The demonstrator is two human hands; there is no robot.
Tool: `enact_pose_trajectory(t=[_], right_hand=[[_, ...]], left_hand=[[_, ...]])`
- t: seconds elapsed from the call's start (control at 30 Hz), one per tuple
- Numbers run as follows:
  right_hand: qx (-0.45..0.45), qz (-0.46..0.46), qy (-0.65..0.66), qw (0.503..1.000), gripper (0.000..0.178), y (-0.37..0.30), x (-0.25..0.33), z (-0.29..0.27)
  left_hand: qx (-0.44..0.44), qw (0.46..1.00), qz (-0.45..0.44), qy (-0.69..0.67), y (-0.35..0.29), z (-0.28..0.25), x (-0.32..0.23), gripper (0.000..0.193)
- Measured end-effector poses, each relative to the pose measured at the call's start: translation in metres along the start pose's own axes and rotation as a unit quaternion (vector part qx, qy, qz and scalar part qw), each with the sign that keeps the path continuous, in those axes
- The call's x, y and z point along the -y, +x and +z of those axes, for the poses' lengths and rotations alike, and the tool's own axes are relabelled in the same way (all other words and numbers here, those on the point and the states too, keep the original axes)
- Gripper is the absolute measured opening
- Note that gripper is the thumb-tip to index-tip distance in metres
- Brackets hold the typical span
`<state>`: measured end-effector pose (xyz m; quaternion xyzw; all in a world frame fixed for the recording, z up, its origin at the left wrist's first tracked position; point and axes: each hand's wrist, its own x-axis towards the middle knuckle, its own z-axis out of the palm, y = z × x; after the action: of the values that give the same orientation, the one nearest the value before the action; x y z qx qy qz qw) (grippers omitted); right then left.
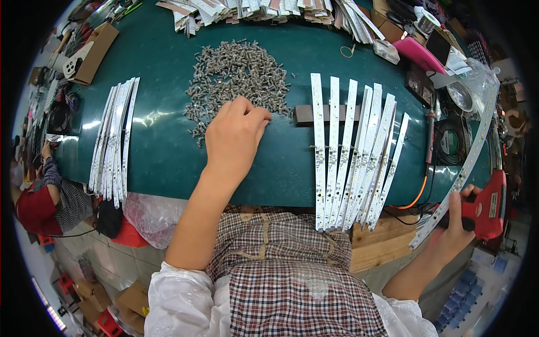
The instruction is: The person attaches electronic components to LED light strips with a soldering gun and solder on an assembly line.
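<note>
My left hand [233, 135] rests at the near edge of a heap of small metal parts [236, 73], too small to name exactly. Its fingers are curled and pinched together; whatever lies between them is hidden. Out to the right, my right hand [453, 224] is closed on a long white LED strip [469, 163], held upright at a tilt with its thumb along the lower part. Right beside that hand is a red and black gun-shaped tool [489, 208]; I cannot tell whether the fingers also grip it.
Several LED strips [336, 129] fan out across a dark bar [304, 115], overhanging the near edge of the green table [157, 163]. Another bundle of strips [115, 140] lies left. Stacked strips [252, 10] line the back. A cardboard box [96, 53] stands far left; a person [39, 208] sits beyond.
</note>
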<state>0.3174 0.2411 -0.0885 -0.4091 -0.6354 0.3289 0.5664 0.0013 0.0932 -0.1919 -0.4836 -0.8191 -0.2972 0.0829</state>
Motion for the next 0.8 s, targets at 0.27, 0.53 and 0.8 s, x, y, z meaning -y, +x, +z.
enact_pose_trajectory(t=[0.27, 0.53, 0.8], right_hand=[[0.08, 0.038, 0.028, 0.996, 0.052, -0.026, 0.014, -0.005], [0.121, 0.078, 0.036, 0.989, 0.049, -0.044, 0.02, 0.007], [0.155, 0.131, 0.065, 0.977, 0.052, -0.057, 0.024, 0.018]], left_hand=[[0.036, 0.997, 0.058, -0.032, 0.0, -0.003, 0.003, 0.01], [0.061, 0.998, 0.02, -0.021, 0.006, 0.0, 0.007, 0.008], [0.059, 0.991, 0.054, 0.109, 0.007, 0.011, 0.007, 0.01]])
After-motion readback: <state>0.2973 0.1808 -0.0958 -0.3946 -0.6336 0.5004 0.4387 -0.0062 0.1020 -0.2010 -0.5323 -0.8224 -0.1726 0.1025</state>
